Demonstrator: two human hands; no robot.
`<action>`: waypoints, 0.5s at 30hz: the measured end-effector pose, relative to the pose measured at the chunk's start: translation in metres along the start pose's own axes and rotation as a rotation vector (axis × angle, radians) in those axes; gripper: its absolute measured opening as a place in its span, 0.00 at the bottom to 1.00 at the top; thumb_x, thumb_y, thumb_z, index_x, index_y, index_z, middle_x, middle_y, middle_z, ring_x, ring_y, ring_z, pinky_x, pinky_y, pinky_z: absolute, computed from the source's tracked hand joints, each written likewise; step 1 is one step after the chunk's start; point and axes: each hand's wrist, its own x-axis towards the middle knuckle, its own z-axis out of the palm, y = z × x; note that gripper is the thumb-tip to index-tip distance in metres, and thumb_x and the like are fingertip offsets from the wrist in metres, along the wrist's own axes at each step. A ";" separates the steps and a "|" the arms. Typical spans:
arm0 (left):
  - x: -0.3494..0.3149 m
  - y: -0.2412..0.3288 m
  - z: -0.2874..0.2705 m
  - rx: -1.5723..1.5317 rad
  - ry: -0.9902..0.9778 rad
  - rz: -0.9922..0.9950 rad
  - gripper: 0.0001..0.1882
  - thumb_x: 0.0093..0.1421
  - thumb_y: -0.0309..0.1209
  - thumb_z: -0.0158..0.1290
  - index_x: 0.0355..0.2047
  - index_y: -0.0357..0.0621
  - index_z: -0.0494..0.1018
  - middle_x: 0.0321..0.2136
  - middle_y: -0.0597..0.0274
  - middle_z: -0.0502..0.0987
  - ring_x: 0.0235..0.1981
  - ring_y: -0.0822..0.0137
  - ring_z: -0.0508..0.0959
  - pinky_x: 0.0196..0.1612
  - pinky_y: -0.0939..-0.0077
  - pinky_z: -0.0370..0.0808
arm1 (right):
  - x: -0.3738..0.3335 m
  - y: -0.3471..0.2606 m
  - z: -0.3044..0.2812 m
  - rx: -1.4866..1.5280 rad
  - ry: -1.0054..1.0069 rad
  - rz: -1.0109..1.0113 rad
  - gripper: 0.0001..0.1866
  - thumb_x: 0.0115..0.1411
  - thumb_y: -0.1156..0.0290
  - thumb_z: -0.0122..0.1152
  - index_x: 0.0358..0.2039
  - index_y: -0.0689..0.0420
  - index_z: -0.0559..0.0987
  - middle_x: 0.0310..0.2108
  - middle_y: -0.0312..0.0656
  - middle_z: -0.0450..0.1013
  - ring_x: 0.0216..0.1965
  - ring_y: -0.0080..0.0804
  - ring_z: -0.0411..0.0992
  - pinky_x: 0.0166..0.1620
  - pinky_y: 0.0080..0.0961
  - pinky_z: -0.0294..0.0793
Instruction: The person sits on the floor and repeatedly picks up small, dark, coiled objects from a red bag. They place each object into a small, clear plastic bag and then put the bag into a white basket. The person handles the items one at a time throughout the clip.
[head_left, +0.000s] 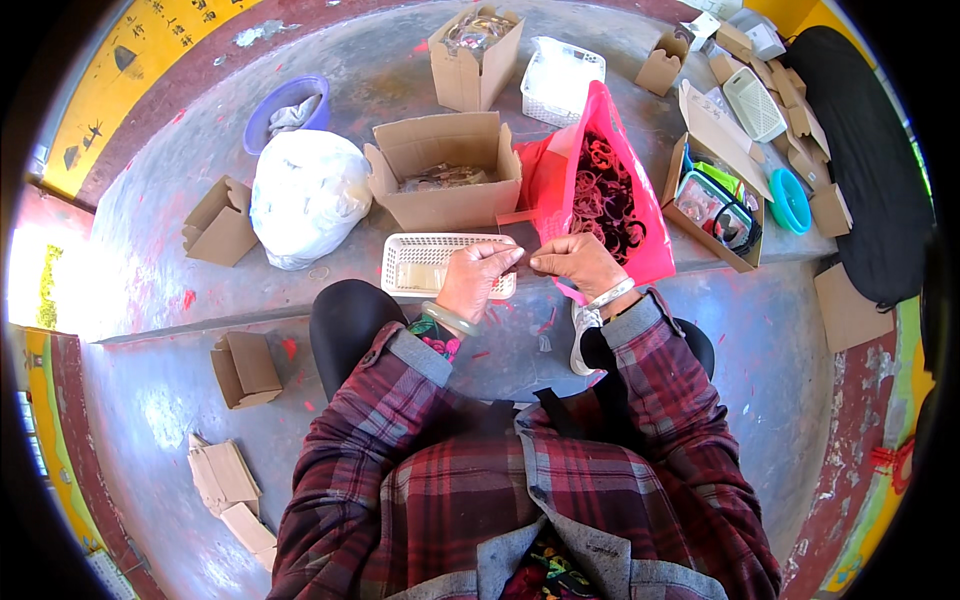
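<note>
My left hand is closed in a pinch, thumb against fingers, over the right part of a low white plastic basket. Level with it, my right hand is pinched too, its fingertips close to those of the left. Whatever the fingertips hold is too small to make out. Flat, clear-looking packets lie in the basket. Just beyond my right hand stands an open pink bag, filled with dark red and black loops that look like hair ties.
Behind the basket stands an open cardboard box holding clear packets. A stuffed white plastic bag and a purple basin are at left. Another cardboard box and a white basket stand farther back. A teal basin sits at right.
</note>
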 end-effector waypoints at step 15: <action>0.000 0.001 -0.001 0.039 -0.023 -0.023 0.05 0.55 0.26 0.54 0.27 0.35 0.72 0.23 0.60 0.75 0.22 0.75 0.74 0.25 0.82 0.71 | -0.001 -0.004 0.000 0.033 0.056 -0.107 0.12 0.47 0.74 0.65 0.33 0.65 0.78 0.29 0.37 0.74 0.28 0.19 0.70 0.34 0.18 0.69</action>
